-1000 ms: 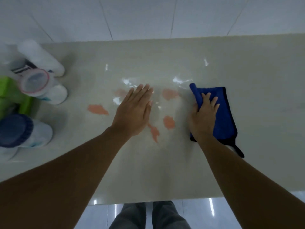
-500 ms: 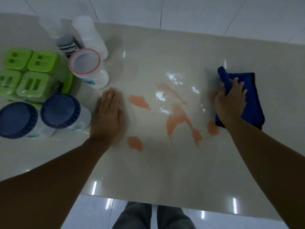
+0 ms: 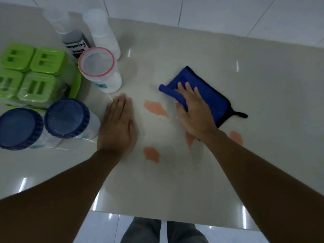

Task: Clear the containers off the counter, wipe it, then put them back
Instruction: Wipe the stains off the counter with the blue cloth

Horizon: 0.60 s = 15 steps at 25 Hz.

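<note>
My right hand (image 3: 194,113) presses flat on a folded blue cloth (image 3: 208,95) in the middle of the beige counter (image 3: 263,120). Orange smears (image 3: 155,108) lie on the counter around the cloth; one patch (image 3: 151,153) sits nearer the front edge. My left hand (image 3: 118,126) rests flat and empty on the counter, fingers together, just right of the containers. Those stand grouped at the left: two blue-lidded jars (image 3: 67,118), a red-rimmed jar (image 3: 100,72), a white bottle (image 3: 101,30), a labelled bottle (image 3: 73,41) and green-lidded boxes (image 3: 35,74).
A white tiled wall (image 3: 210,13) rises behind the counter. The counter's front edge (image 3: 175,220) runs just above my legs, with glossy floor tiles below. The right half of the counter holds only the cloth and smears.
My right hand has slid the cloth leftward over the central smears, which are now mostly gone. The left hand has stayed flat by the containers. The view has shifted slightly.
</note>
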Motion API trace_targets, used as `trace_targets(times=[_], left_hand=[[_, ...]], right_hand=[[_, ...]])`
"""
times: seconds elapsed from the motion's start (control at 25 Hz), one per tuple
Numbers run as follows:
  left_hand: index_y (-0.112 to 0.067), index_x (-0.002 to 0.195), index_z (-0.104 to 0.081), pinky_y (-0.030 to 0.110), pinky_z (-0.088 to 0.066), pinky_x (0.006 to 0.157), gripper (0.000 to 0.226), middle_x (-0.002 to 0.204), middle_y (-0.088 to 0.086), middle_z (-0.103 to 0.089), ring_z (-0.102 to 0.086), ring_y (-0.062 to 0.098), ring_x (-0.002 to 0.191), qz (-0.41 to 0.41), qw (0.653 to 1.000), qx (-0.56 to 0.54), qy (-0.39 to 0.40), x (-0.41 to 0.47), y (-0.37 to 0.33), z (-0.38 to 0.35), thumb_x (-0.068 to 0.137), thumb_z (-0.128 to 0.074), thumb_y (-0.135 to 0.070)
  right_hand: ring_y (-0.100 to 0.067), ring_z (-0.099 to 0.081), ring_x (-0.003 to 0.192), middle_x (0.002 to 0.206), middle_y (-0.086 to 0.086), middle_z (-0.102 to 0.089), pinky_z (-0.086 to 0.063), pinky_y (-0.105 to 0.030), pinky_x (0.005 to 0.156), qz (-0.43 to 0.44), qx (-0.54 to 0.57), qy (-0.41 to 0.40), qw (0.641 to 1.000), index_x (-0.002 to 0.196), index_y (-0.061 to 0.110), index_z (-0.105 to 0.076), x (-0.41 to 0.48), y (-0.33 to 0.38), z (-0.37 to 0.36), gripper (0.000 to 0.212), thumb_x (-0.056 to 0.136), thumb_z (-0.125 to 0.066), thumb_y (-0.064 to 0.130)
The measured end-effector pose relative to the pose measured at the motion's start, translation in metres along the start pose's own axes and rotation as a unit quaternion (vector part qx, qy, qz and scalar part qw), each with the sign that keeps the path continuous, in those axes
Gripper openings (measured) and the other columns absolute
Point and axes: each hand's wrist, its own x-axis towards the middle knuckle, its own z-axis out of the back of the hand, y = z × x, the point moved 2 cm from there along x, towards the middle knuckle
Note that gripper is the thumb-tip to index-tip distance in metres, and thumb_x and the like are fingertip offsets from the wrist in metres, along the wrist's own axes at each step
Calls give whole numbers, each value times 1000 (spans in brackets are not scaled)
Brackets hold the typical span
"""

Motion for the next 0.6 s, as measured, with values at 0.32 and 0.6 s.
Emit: trace_targets(times=[0.32, 0.6], left_hand=[[3, 151, -39, 50, -25, 124, 56, 159, 21, -37, -32, 36, 151, 10, 1000, -16, -10, 2, -3, 2, 98, -33, -14], [4, 150, -39, 49, -24, 125, 55, 159, 23, -37, -33, 37, 150, 4, 1000, -19, -7, 2, -2, 3, 98, -34, -15]], right_hand=[[-29, -17, 157, 169, -2, -22, -19, -47, 126, -203, 66, -89, 973, 161, 25, -24, 42, -36, 57, 56, 109, -36, 43], [-20, -13, 157, 167, 7, -27, -23, -39, 122, 8, 32, 43, 999, 156, 35, -36, 35, 23, -9, 51, 106, -48, 39]])
